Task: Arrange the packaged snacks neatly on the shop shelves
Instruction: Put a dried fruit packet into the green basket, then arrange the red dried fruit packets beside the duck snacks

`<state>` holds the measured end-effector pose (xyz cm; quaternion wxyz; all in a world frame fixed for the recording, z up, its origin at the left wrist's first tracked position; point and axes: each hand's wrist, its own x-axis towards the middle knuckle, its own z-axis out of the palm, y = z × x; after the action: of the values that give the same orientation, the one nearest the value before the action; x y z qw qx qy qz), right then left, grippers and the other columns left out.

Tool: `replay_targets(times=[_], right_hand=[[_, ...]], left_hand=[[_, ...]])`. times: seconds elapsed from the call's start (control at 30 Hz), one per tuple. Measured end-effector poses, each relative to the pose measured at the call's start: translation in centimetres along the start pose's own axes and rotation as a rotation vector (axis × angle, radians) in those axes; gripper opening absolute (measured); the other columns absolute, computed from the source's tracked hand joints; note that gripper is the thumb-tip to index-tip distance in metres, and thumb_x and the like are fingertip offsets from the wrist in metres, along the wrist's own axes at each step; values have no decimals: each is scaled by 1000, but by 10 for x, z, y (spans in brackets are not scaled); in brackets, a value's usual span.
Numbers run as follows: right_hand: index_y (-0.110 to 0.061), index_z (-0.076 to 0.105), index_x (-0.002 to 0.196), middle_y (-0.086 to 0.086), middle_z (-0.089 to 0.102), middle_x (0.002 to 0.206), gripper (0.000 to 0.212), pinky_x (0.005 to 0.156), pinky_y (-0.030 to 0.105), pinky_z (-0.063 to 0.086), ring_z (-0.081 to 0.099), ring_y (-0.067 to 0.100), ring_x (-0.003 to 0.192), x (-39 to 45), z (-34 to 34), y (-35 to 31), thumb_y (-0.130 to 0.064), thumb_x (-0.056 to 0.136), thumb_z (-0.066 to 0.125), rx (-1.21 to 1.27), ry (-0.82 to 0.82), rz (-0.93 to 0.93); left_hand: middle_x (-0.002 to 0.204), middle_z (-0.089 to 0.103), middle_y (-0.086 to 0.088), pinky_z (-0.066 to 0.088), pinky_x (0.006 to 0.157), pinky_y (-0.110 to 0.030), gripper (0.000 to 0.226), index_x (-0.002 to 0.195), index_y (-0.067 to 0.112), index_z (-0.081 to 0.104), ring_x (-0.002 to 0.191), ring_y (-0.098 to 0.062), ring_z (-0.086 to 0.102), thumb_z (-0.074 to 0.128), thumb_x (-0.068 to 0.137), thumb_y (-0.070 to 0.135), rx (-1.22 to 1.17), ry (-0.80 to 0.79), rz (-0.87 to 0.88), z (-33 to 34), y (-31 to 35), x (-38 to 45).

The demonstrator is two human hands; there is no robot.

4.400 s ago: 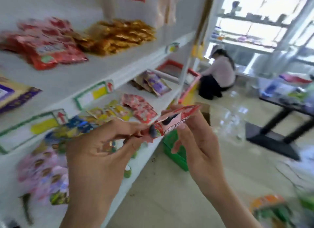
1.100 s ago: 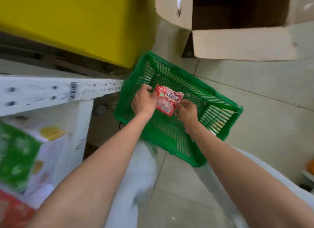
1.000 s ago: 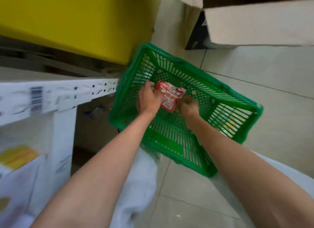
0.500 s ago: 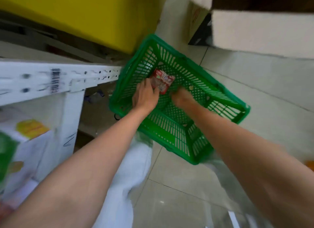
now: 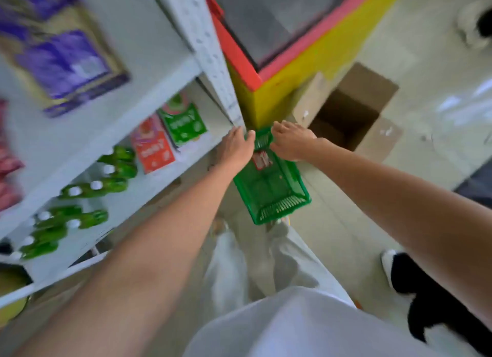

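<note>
Where tiled floor (image 5: 346, 237) meets white shelving (image 5: 149, 109), green basket (image 5: 271, 194) sits.

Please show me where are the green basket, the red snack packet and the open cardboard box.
green basket (image 5: 279, 209): head view, on its near end wall.
red snack packet (image 5: 262, 160): head view, on the packet's face, between the two hands.
cardboard box (image 5: 368, 81): head view, on its far flap.

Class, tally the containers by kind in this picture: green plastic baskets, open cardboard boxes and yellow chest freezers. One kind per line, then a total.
Green plastic basket: 1
Open cardboard box: 1
Yellow chest freezer: 1
Total: 3
</note>
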<state>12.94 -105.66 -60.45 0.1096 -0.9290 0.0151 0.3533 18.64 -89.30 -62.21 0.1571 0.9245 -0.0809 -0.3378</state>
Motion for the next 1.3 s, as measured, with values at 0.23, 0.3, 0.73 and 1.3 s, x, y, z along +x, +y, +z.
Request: replay_targets(times=[0.23, 0.3, 0.73, 1.3], right_hand=[[-7, 29, 159, 11, 29, 167, 62, 116, 50, 41, 34, 31, 152, -155, -102, -195, -37, 106, 41, -250, 169, -307], [-8, 26, 162, 8, 23, 171, 64, 124, 46, 31, 25, 26, 157, -195, -121, -262, -36, 107, 43, -287, 302, -457], [-13, 37, 161, 1, 28, 170, 79, 127, 37, 26, 27, 20, 158, -342, -166, -611, -43, 91, 15, -294, 849, -1009], [-21, 57, 135, 3, 59, 128, 36, 90, 45, 54, 64, 28, 113, -259, -282, -849, -39, 110, 37, -114, 860, -985]], left_hand=[[170, 29, -10, 20, 128, -48, 59, 160, 11, 37, 157, -28, 26, 41, 109, 41, -50, 546, 191, -146, -64, -231], [172, 23, -9, 22, 128, -46, 63, 163, 12, 30, 158, -30, 23, 42, 108, 40, -84, 650, 106, -169, -116, -296], [168, 32, -9, 37, 120, -56, 72, 160, 14, 38, 155, -35, 31, 29, 100, 53, 61, 1244, -222, -296, -372, -566], [103, 71, -4, 56, 80, -38, 24, 109, 20, 65, 93, -28, 68, 52, 103, 39, 225, 1363, -456, -569, -502, -556]])
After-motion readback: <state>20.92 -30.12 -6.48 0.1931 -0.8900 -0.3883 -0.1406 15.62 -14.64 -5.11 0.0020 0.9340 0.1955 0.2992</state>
